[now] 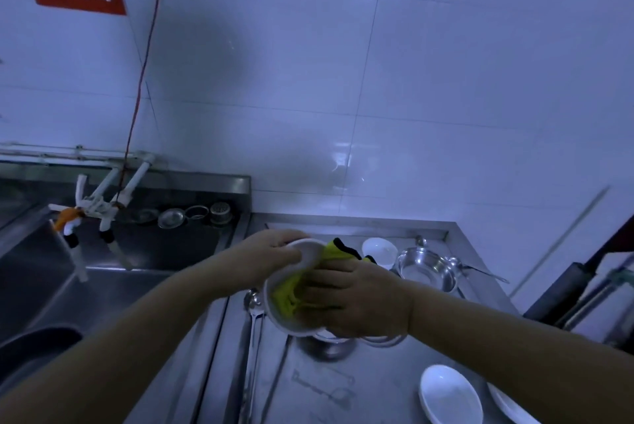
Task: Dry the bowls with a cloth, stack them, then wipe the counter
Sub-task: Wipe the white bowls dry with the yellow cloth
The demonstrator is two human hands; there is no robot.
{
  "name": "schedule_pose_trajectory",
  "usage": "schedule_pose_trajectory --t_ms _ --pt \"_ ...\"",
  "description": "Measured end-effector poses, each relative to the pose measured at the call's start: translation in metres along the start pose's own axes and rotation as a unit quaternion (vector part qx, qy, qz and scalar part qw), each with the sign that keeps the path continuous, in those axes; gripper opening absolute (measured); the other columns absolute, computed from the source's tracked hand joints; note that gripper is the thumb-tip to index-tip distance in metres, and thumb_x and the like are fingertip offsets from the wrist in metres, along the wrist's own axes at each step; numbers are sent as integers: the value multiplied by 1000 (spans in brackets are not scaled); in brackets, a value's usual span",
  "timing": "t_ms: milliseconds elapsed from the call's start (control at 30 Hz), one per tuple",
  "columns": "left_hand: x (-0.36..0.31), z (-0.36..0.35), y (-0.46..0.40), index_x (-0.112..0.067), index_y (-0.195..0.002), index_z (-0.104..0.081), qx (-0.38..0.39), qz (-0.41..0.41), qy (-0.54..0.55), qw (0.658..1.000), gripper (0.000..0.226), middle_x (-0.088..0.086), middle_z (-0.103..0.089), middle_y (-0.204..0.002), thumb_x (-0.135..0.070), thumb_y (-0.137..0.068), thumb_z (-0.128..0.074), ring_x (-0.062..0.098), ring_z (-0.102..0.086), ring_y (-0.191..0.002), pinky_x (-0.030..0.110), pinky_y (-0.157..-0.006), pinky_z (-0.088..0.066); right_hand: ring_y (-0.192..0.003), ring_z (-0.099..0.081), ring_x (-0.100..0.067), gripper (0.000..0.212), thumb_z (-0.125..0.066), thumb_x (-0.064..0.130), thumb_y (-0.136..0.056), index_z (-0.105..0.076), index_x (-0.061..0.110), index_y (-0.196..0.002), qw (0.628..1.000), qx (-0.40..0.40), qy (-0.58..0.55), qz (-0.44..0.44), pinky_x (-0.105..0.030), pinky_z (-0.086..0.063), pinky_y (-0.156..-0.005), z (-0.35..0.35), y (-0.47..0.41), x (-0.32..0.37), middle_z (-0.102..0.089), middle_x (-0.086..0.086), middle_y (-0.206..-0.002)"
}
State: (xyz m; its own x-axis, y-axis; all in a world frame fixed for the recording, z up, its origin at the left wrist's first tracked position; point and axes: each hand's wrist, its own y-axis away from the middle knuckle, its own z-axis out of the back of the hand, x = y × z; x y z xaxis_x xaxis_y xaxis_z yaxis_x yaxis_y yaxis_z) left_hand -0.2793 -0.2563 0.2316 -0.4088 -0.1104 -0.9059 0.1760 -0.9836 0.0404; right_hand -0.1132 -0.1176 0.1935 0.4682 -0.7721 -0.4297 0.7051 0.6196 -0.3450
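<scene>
1. Drying under way: your left hand point(274, 252) grips the far rim of a white bowl point(308, 254), fingers curled over the edge, tipping its mouth toward you above the steel counter point(343, 389).

2. Your right hand point(356, 300) presses a yellow cloth point(291, 290) into the bowl, fingers bent around the bunched fabric; a black-trimmed corner of the cloth pokes out at the bowl's 1 o'clock.

3. The held bowl sits at frame centre. Other ware waits on the counter: a small white bowl point(379, 248) at its 2 o'clock, a steel basin point(427, 269) at 3 o'clock just beside that bowl, two white dishes point(449, 396) at 5 o'clock, a ladle point(252, 300) lying at 7 o'clock.

4. Something steel sits directly beneath your hands; what it is cannot be told.

5. Judgement: this is the first step, early in the task. No stack of dried bowls shows yet.

6. Next move likely calls for finishing the inside, turning the bowl to wipe its outside, then setting it down at a bare spot to start the stack. Keep the left grip firm; a wet rim may slip.
</scene>
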Motion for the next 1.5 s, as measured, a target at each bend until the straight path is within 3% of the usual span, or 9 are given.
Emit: schedule_pose_trajectory --t_ms 133,300,467,767,900,1067,1233,1400,1500 --pt "-6 6 -6 -37 -109 -63 53 6 -10 999 26 -3 -67 -109 -40 -86 -53 15 -64 -101 39 -93 -50 -123 -52 -34 20 -53 15 -96 -70 16 -107 1000 13 23 -11 -48 -36 -108 -5 -2 -3 -63 -10 -124" --pt "-2 -6 -10 -41 -100 -62 -82 -26 -96 992 27 -10 -67 -94 -41 -79 -46 9 -61 -88 35 -81 -51 -118 -59 -30 14 -66 17 -88 -74 20 -99 986 -54 55 -150 -42 -47 -98 -21 -9 29 -67 -3 -120" --pt "3 -20 -16 -44 -91 -61 -198 -36 13 979 28 -10 -65 -95 -18 -93 -49 3 -59 -85 23 -71 -46 -111 -62 -24 31 -66 17 -85 -66 14 -116 923 -172 26 -343 -34 -50 -88 -37 -38 61 -63 -9 -127" --pt "-16 11 -17 -26 -103 -67 31 63 -79 994 27 7 -66 -96 -23 -83 -49 26 -62 -86 32 -69 -48 -93 -68 -26 12 -65 21 -90 -76 25 -95 993 -86 63 -58 -38 -52 -85 -6 -5 7 -70 -6 -111" --pt "-11 6 -12 -36 -103 -63 -86 52 58 993 28 6 -66 -97 -14 -86 -57 21 -67 -78 22 -56 -53 -85 -69 -22 12 -69 16 -87 -77 20 -95 975 -132 93 -155 -36 -54 -76 -12 -10 13 -72 -6 -109" --pt "7 -44 -3 -41 -112 -55 -285 -75 143 945 39 -9 -64 -98 -10 -89 -51 2 -62 -84 12 -62 -49 -94 -67 -24 21 -70 15 -88 -72 13 -108 907 -235 89 -339 -36 -52 -81 -35 -37 40 -66 -7 -121" --pt "12 -26 -2 -31 -109 -59 -229 -93 87 965 36 -1 -64 -99 -26 -77 -44 14 -61 -88 21 -68 -49 -89 -68 -24 17 -67 11 -89 -74 15 -104 954 -195 85 -213 -35 -52 -78 -21 -21 28 -69 -7 -116" --pt "-2 10 -8 -29 -110 -62 -4 -11 -50 999 39 4 -65 -102 -29 -73 -48 22 -64 -90 39 -77 -54 -86 -69 -26 16 -62 15 -91 -77 19 -95 990 -100 91 -45 -37 -53 -80 -2 -1 4 -72 -5 -105" --pt "-7 3 -9 -33 -113 -61 -110 -29 24 993 41 0 -67 -100 -30 -73 -53 18 -65 -89 34 -75 -56 -79 -68 -26 14 -65 11 -89 -76 17 -95 972 -139 129 -140 -36 -52 -72 -7 -11 9 -72 -8 -107"
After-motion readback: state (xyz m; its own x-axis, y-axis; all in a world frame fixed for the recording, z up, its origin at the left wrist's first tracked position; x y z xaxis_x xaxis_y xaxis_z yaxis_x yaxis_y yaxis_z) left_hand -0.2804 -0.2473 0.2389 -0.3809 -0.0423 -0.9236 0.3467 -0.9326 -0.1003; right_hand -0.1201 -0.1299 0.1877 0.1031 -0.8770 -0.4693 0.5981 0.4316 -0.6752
